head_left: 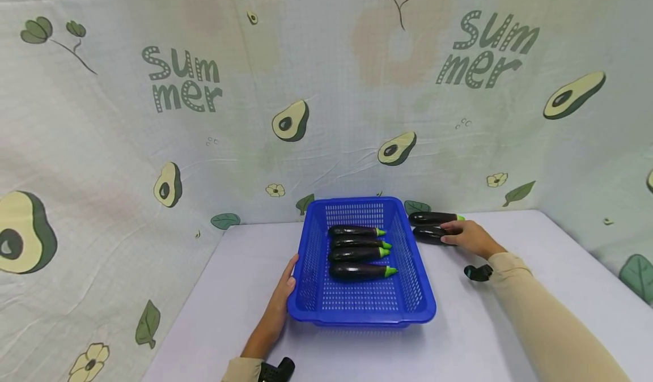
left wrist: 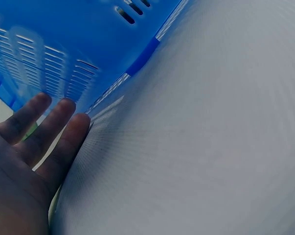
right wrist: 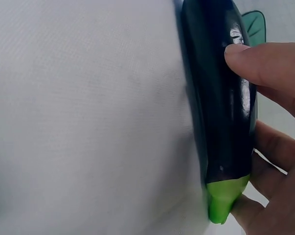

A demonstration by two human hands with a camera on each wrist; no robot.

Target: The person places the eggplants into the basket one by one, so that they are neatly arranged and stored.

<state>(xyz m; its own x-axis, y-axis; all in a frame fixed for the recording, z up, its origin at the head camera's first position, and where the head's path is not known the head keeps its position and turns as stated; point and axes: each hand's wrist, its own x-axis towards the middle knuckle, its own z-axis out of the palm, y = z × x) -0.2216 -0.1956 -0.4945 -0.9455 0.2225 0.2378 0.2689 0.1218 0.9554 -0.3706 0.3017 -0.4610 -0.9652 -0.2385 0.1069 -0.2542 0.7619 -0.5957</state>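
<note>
One smooth, shiny, dark eggplant (head_left: pixel 426 234) is pinched by the right hand (head_left: pixel 471 239), with the thumb on one side and fingers on the other. It is found on the white table (head_left: pixel 459 342), just right of the blue basket (head_left: pixel 362 317). The basket is shaped like a box and dotted with little holes. Its outside is touched by the left hand (head_left: pixel 275 302), whose fingers are held straight. The long eggplant is laid sideways, its round end pointed left. Another eggplant (head_left: pixel 428 219) is set just behind it, and four eggplants (head_left: pixel 355 254) are lined up inside the basket. In the head view its green cap (right wrist: pixel 225 196) is hidden by the right hand; in the right wrist view the cap is shown.
</note>
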